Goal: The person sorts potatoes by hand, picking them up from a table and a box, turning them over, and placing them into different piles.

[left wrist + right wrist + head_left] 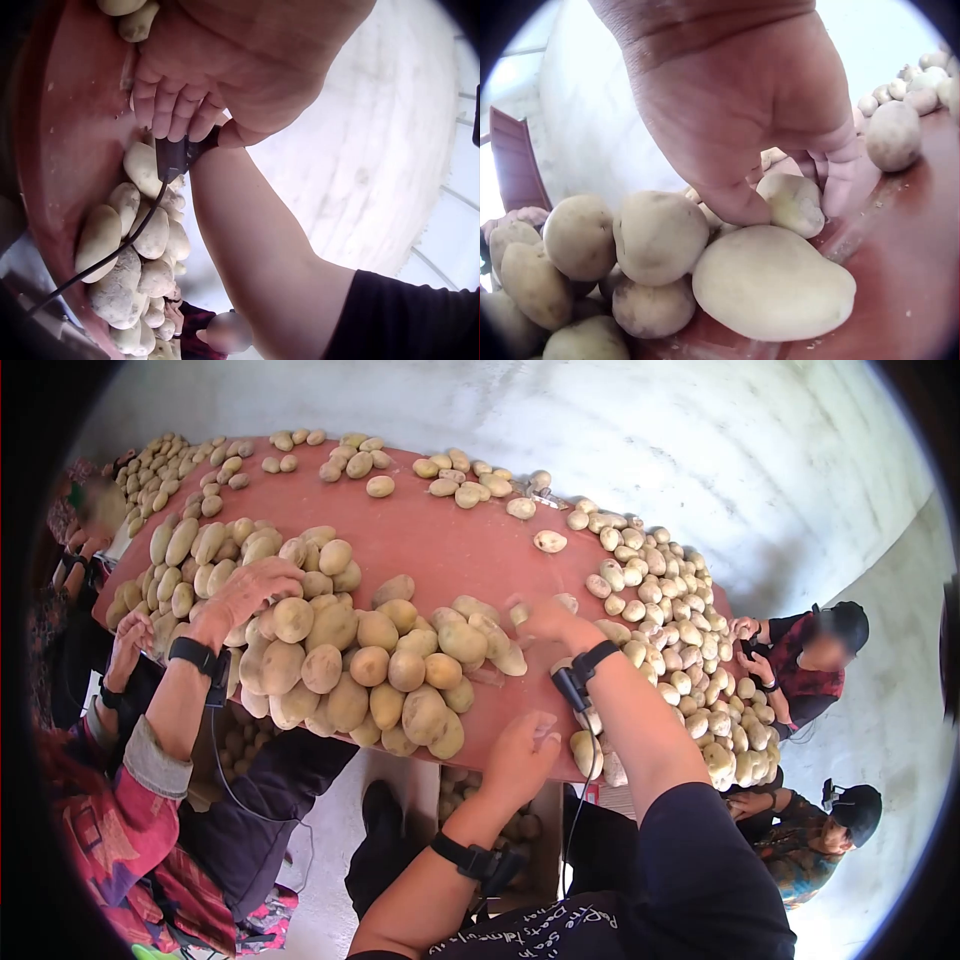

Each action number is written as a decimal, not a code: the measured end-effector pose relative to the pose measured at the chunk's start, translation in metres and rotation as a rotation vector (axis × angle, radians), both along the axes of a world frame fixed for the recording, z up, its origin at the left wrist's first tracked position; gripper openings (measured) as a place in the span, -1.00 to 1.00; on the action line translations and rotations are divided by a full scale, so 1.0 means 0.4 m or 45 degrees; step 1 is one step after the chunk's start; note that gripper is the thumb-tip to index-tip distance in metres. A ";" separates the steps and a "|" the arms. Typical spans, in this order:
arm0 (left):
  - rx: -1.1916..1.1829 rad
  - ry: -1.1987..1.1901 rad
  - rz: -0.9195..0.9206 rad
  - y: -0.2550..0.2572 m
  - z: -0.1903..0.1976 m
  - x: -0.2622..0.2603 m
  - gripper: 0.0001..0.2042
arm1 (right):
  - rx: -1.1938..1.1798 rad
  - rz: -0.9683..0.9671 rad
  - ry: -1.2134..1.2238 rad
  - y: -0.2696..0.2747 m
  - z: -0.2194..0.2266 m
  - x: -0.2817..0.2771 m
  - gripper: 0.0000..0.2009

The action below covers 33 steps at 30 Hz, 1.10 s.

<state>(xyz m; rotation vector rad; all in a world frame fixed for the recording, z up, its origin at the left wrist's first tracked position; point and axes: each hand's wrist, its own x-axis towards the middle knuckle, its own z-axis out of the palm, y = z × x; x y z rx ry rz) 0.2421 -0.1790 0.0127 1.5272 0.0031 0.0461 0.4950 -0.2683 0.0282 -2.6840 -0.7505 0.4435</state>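
Observation:
My left hand [522, 760] hovers by the near table edge with nothing in it; its fingers [176, 105] hang loosely bent in the left wrist view. Farther over the red table, my right hand [552, 620] reaches down beside the potato pile. In the right wrist view, thumb and fingers of the right hand [742, 112] pinch a small yellowish potato [791, 204]. A larger oval potato [772, 283] lies just below it on the table. The fingertips are partly hidden behind the pinched potato.
A big heap of potatoes [385, 665] covers the table's left and middle, another [690, 630] the right side. Small groups lie along the far edge. Another person's hand [255, 590] rests on the left heap. Two people in caps stand at the right.

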 end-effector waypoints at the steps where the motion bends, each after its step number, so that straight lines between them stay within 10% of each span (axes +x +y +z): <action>1: 0.012 -0.005 -0.002 0.003 0.003 -0.002 -0.71 | -0.011 -0.048 0.035 -0.020 0.023 0.002 -0.46; 6: 0.008 0.000 0.010 0.017 0.009 -0.005 -0.70 | -0.398 -0.271 0.215 -0.059 0.175 -0.043 -0.43; 21: 0.254 -0.097 0.058 0.028 -0.002 0.025 -0.71 | -0.807 -0.144 -0.015 -0.068 0.059 0.100 -0.61; 24: 0.316 -0.069 0.042 0.031 0.013 0.032 -0.71 | -0.635 0.305 -0.265 -0.140 -0.026 0.147 -0.45; 27: 0.316 -0.041 0.006 0.032 0.018 0.034 -0.71 | -0.822 -0.082 0.154 -0.095 0.035 0.122 -0.33; 33: 0.434 -0.055 -0.056 0.041 0.028 0.026 -0.71 | -1.168 -0.060 -0.100 -0.083 0.062 0.100 -0.51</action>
